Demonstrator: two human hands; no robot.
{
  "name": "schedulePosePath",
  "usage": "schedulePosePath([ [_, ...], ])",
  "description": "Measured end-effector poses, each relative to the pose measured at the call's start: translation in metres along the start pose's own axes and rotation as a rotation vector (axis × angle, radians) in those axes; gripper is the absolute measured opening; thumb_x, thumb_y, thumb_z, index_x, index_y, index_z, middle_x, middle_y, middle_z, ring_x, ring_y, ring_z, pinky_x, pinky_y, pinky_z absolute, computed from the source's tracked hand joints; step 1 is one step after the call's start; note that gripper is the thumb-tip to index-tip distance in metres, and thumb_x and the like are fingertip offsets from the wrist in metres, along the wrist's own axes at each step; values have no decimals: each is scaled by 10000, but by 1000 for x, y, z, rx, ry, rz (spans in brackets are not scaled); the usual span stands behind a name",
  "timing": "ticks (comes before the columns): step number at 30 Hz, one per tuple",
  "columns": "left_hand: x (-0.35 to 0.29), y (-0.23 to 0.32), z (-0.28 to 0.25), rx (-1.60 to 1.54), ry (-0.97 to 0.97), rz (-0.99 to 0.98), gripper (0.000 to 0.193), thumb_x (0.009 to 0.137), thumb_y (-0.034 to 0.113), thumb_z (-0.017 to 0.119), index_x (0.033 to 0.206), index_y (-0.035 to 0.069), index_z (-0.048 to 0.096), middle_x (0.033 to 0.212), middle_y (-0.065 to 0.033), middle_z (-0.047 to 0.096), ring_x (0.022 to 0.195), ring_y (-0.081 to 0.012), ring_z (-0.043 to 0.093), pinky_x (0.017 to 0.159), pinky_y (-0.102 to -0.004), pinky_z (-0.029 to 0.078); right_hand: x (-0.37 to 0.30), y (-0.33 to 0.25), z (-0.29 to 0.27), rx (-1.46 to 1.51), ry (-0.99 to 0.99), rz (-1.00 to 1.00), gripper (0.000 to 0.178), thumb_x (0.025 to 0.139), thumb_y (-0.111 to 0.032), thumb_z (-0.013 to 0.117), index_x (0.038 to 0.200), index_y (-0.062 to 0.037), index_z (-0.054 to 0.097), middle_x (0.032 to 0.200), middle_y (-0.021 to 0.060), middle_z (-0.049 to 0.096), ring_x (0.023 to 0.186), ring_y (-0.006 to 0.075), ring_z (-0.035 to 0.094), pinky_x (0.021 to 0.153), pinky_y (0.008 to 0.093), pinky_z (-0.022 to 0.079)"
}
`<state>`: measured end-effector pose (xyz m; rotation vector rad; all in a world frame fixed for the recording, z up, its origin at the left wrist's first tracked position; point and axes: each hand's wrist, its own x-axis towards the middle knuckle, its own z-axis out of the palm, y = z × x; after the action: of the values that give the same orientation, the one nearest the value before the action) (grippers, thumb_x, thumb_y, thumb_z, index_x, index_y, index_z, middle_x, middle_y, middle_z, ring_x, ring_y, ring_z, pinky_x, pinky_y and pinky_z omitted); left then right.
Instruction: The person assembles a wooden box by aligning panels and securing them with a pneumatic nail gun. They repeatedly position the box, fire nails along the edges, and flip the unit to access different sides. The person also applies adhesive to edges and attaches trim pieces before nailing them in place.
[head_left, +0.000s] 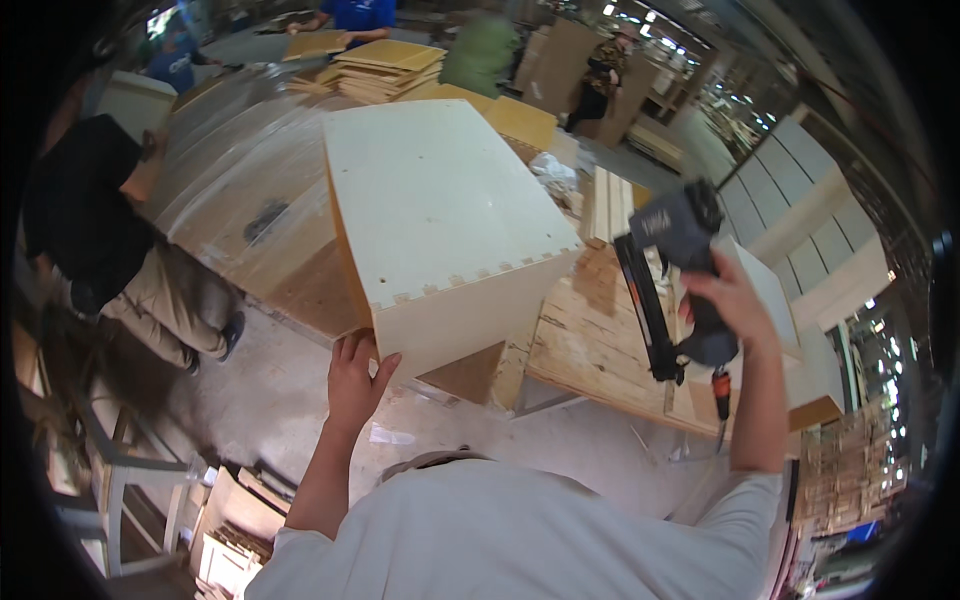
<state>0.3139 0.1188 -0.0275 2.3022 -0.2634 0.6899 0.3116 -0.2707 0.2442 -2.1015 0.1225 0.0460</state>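
Observation:
A large pale wooden box (440, 220) with finger-jointed corners stands tilted on the workbench (590, 350). My left hand (355, 380) grips the box's lower near corner from below. My right hand (725, 295) is raised to the right of the box and holds a dark grey nail gun (670, 280) by its handle, its long black magazine hanging down. An orange air fitting (720, 385) hangs below the handle. The gun's nose is apart from the box.
A person in a black shirt (85, 220) stands at the left beside a long plastic-covered table (230, 190). Stacks of boards (385, 70) and other workers are at the back. Pale panels (800, 230) lean at the right. A small cart with wood pieces (230, 540) sits at the lower left.

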Motion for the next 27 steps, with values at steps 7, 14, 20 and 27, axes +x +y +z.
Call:
schedulePosePath([
  [7,-1,-15,14,-81,-152,26,280,865,285,630,995,37,627,985,-126,644,931,-346,578,797,-445,464,10,-88,4,-7,-103,93,368,819,-164,664,1096,24,511,930,126,660,530,150,594,461,280,512],
  [14,-4,-20,15,-72,-141,25,266,865,281,628,988,45,624,929,-125,646,886,-341,589,752,-449,463,31,-87,15,-15,-194,165,362,818,-151,654,1094,29,503,903,144,666,520,145,586,451,276,510],
  [20,-4,-22,16,-68,-134,33,256,871,280,622,959,40,617,873,-128,640,837,-343,589,734,-452,461,35,-83,18,-28,-180,162,348,816,-145,638,1086,43,525,937,166,674,491,141,579,413,277,505],
  [27,-6,-19,18,-81,-131,20,252,871,277,622,927,31,613,858,-132,634,830,-345,586,721,-454,454,39,-79,16,-64,-206,174,295,821,-129,635,1042,29,519,943,162,664,487,151,577,412,290,502],
])
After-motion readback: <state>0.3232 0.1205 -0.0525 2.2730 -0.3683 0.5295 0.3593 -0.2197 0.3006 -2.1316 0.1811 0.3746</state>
